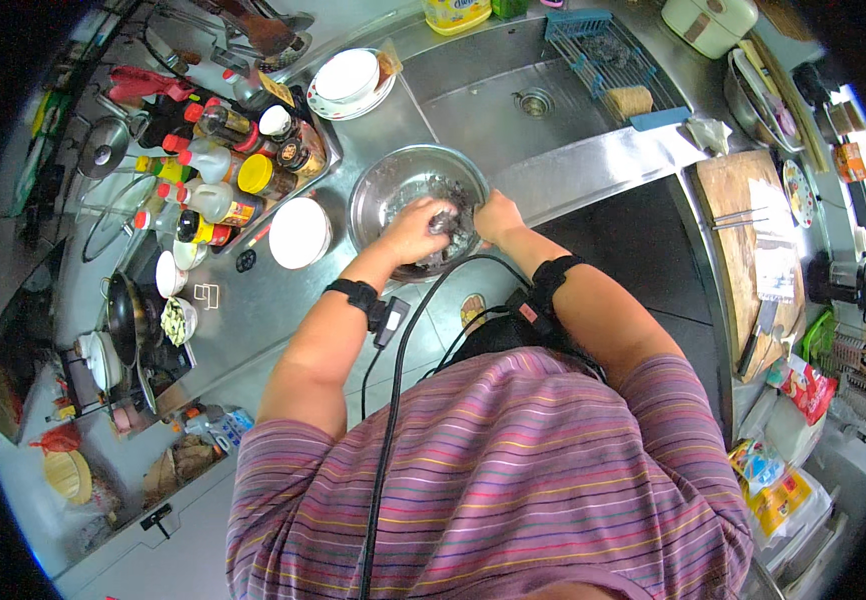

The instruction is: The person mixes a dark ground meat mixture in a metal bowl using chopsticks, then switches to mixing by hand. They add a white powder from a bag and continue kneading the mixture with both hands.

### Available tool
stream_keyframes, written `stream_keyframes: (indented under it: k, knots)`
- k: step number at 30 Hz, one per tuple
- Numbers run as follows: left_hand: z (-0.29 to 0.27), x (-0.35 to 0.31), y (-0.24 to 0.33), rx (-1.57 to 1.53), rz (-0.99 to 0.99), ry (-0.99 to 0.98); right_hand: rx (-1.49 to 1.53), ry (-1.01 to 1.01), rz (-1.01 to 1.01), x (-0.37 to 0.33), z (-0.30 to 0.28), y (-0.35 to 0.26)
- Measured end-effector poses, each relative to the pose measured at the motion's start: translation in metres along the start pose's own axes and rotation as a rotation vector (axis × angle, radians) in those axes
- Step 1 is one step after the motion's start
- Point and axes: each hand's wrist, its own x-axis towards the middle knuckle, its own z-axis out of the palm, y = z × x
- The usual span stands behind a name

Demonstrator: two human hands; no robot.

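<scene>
A round stainless steel bowl [370, 205] stands on the metal counter in front of me, at the near edge of the sink. Dark grey, wet-looking pieces [458, 190] lie inside it; their kind is hard to tell. My left hand [417, 232] reaches into the bowl, its fingers curled round some of this dark stuff. At the bowl's right rim is my right hand [498, 218], closed on the edge, with part of the fingers hidden. Both wrists wear black straps.
Left of the bowl are a white bowl [300, 233] and a tray crowded with sauce bottles and jars [266, 176]. Stacked plates [345, 82] stand behind. The sink [488, 85] holds a blue drying rack [608, 55]. A cutting board [743, 250] with a knife [758, 335] lies right.
</scene>
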Motion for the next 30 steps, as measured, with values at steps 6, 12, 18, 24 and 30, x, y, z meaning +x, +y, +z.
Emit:
stream_keyframes:
  k: [6, 12, 18, 24, 30]
  knots:
    - [-0.001, -0.019, -0.008, 0.193, 0.162, -0.111, 0.035, -0.046, 0.046, 0.0, -0.005, -0.007]
    - [0.032, 0.002, -0.001, 0.537, 0.211, -0.038, -0.013, -0.06, 0.041, 0.007, -0.003, -0.004]
    - [0.04, 0.027, -0.001, 0.667, 0.088, -0.089, -0.118, -0.03, -0.076, 0.015, 0.002, 0.008]
    - [0.048, 0.043, -0.014, 0.59, 0.078, 0.1, -0.12, -0.043, -0.117, 0.014, 0.0, 0.01]
    - [0.046, 0.055, -0.021, 0.583, 0.035, 0.155, -0.145, -0.027, -0.101, 0.013, 0.001, 0.011]
